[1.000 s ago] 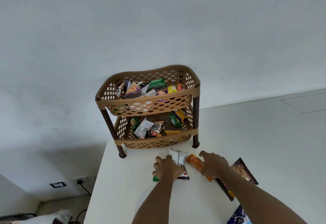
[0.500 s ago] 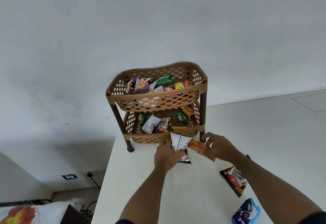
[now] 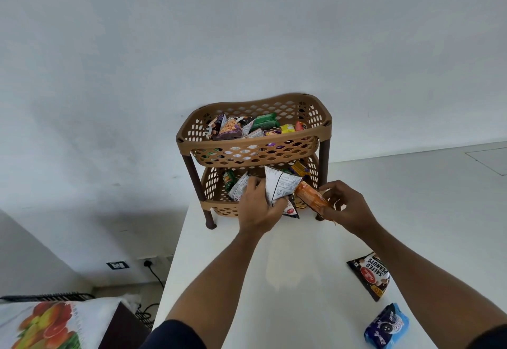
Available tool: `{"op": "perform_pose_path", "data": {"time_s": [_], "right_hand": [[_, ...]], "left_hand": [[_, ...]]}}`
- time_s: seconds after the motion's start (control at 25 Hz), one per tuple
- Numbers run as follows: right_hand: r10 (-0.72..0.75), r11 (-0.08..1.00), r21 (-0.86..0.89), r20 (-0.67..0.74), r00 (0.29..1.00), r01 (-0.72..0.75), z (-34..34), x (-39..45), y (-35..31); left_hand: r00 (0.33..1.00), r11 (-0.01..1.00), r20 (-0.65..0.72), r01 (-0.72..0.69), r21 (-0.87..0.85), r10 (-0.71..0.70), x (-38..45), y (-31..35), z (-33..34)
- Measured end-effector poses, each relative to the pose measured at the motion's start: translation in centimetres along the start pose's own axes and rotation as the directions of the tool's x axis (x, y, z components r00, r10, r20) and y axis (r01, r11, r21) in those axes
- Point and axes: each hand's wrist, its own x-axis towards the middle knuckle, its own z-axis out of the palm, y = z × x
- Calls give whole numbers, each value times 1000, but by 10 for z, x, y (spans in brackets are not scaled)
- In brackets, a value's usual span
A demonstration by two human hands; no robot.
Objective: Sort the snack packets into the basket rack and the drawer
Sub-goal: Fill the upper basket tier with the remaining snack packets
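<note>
Both forearms extend forward from the lower edge of the view, converging toward the centre. Left hand (image 3: 258, 206): back of the hand faces the camera, fingers curled in a grip on a white snack packet (image 3: 279, 185) that stands up out of the fist. Right hand (image 3: 347, 206): lies to the right of the left hand, level with it, thumb and fingertips pinching the near end of an orange packet (image 3: 311, 197). Dark sleeves cover both upper arms at the frame's lower edge; the wrists and forearms are bare.
</note>
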Motion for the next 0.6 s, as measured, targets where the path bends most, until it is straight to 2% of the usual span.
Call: {"op": "perform_pose_path", "data": {"time_s": [0.08,0.16,0.28,0.36,0.44,0.52,0.6], "right_hand": [[-3,1000,9,-7,1000,4,3,1,-4],[60,997,42,-3,998,-60,8,4,-8],[233,968,97,6,972,-233,24,12,-10],[403,910,107,-7,915,-400,39,23,-9],[569,808,187,-6,822,-558,53,35,-12],[651,713,326,23,759,-621,63,45,-15],[662,675,405,34,749,-616,70,56,-14]], "left_hand": [[1000,1000,-4,-1,-11,1,3,2,-5],[999,999,6,39,1,-39,6,-1,-9],[968,970,90,238,-39,-234,9,-20,-10],[878,869,191,468,-161,-438,10,-31,-12],[734,680,286,679,-275,-616,16,-34,-16],[620,558,361,784,-271,-696,24,-34,-21],[575,522,399,818,-244,-715,31,-39,-20]]}}
